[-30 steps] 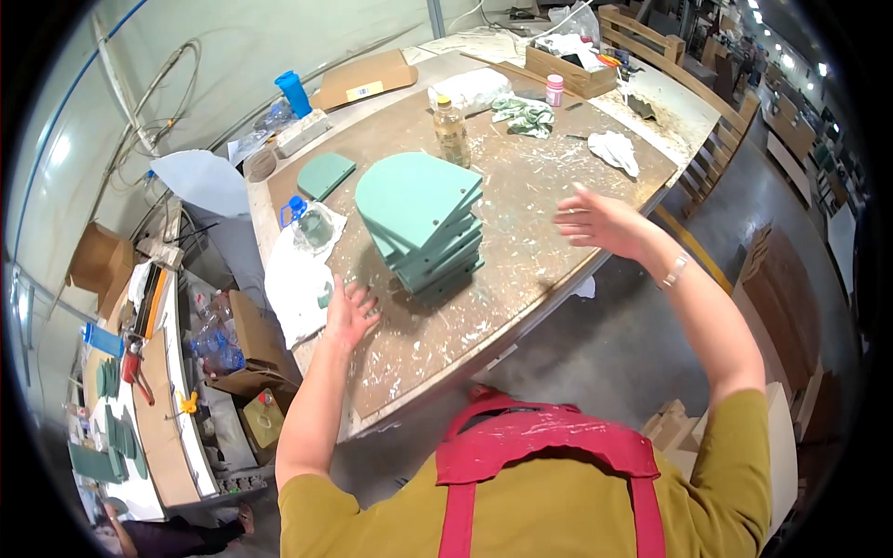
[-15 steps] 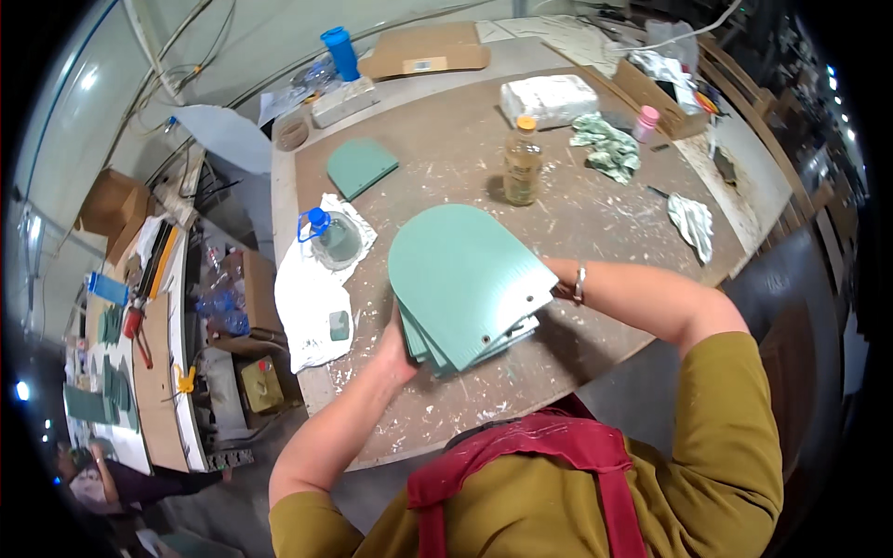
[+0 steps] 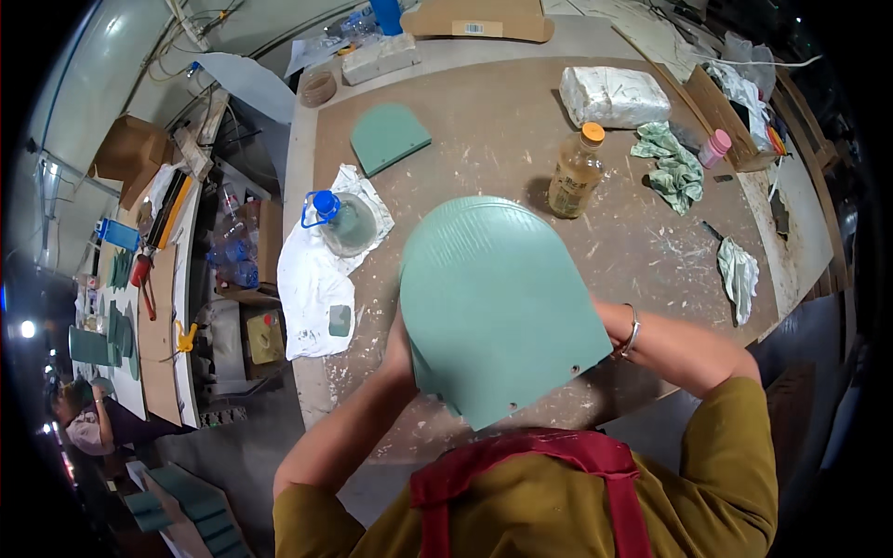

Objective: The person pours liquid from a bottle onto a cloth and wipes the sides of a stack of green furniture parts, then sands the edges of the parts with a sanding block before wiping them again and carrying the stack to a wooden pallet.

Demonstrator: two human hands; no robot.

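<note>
**Two-handed hold on a stack of sage-green, round-topped flat panels (image 3: 502, 307)**

The stack is above the near part of a brown, white-flecked table (image 3: 684, 279), its curved end toward the far side and its straight edge toward the body. Two small holes show along the top panel's straight edge. The panels are not squared up: lower edges peep out at the left.

The bare left hand (image 3: 401, 349) holds the left side; the bare right hand (image 3: 611, 322), a silver-coloured bracelet (image 3: 633, 331) at its wrist, holds the right side near the corner. The fingertips are hidden by the panels, so I cannot tell how far they curl.

A good hold here, I judge, takes even support from both sides and a level stack, since smooth faces lying askew may slide over one another. Palms should bear on the lower panels too, not only the top one. The straight edge lies close to the red cloth apron (image 3: 530, 453); a little space there would spare its corners.

Beyond the curved end stands an orange-capped bottle of amber liquid (image 3: 574, 181), worth not knocking. To the left, a clear jug with a blue cap (image 3: 351, 230) sits on a crumpled white cloth (image 3: 312, 290). Farther back lies a separate green round-topped panel (image 3: 388, 138).
</note>
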